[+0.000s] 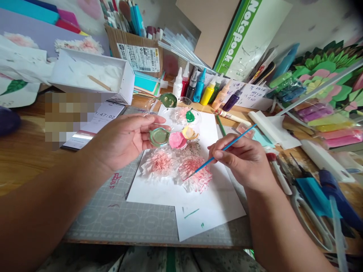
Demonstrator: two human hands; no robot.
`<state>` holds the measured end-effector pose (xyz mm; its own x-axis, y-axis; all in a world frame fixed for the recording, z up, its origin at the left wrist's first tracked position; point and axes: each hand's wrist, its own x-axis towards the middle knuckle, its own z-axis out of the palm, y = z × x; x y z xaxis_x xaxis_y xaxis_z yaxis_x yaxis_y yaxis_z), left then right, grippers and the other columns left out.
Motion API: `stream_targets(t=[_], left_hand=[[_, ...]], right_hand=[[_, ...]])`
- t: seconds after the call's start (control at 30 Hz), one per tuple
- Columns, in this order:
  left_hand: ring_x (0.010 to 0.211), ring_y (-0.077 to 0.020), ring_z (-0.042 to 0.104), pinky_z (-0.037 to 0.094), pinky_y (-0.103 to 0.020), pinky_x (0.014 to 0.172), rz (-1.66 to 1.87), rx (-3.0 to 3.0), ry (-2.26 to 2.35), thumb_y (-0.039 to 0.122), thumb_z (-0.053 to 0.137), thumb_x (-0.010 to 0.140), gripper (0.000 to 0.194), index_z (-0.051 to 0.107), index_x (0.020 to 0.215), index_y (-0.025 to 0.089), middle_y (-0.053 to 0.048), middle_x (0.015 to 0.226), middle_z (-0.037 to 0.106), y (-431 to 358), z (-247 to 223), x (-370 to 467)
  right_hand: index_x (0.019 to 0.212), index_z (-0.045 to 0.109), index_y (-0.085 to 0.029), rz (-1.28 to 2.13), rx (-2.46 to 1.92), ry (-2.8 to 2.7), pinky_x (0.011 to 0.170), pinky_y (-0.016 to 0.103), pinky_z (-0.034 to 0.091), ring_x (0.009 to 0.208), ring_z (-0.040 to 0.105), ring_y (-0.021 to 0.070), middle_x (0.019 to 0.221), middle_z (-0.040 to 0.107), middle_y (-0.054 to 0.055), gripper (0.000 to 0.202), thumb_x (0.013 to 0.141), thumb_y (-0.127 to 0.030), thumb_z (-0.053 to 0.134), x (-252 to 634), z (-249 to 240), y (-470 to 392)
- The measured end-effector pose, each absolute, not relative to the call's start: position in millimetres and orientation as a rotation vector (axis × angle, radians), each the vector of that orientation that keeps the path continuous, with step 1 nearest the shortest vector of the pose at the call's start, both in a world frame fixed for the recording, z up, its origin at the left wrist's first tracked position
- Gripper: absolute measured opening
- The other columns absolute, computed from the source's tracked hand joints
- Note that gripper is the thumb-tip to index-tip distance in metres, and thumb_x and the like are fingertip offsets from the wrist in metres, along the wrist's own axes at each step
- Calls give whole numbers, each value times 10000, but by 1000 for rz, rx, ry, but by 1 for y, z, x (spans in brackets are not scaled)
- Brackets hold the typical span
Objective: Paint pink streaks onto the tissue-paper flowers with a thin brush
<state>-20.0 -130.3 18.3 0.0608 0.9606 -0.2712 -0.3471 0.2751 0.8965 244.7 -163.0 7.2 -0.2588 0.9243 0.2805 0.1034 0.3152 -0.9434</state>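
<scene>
My left hand (pixel 124 138) grips the edge of a clear paint palette (pixel 172 122) and holds it above the paper. Its wells carry olive green, pink, yellowish and bright green paint. In my right hand (pixel 241 156) is a thin blue paintbrush (pixel 224 148), pinched between thumb and fingers and slanting down to the left. The brush tip is at a ruffled paper flower (pixel 197 174) with red-pink edges; whether it touches I cannot tell. Left of that lies a second paper flower (pixel 159 164) with a softer pink centre. Both flowers rest on white paper (pixel 210 217).
A grey cutting mat (pixel 113 223) lies under the paper. Behind stand several paint bottles (pixel 208 94), a cardboard box (pixel 138 53) of brushes and a white box (pixel 90 71). A phone (pixel 93 122) lies left. Scissors (pixel 306 223) and a glue gun (pixel 337 196) lie right.
</scene>
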Motion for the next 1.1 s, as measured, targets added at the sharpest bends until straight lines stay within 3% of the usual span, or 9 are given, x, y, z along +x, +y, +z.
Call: stream_targets(t=[0.53, 1.1], left_hand=[[695, -188, 683, 532, -281, 597, 1142, 780, 1074, 233, 744, 753, 159, 793, 835, 107, -97, 749, 756, -130, 17, -22], [729, -202, 706, 552, -295, 619, 1127, 759, 1073, 223, 708, 792, 138, 782, 846, 119, -100, 803, 764, -130, 17, -22]], right_hand=[[737, 727, -218, 1067, -993, -1620, 580, 275, 542, 596, 648, 133, 651, 696, -10, 192, 786, -355, 853, 248, 8, -161], [763, 758, -244, 986, -923, -1639, 605, 277, 523, 620, 645, 133, 672, 709, -19, 100, 822, -280, 830, 250, 9, -165]])
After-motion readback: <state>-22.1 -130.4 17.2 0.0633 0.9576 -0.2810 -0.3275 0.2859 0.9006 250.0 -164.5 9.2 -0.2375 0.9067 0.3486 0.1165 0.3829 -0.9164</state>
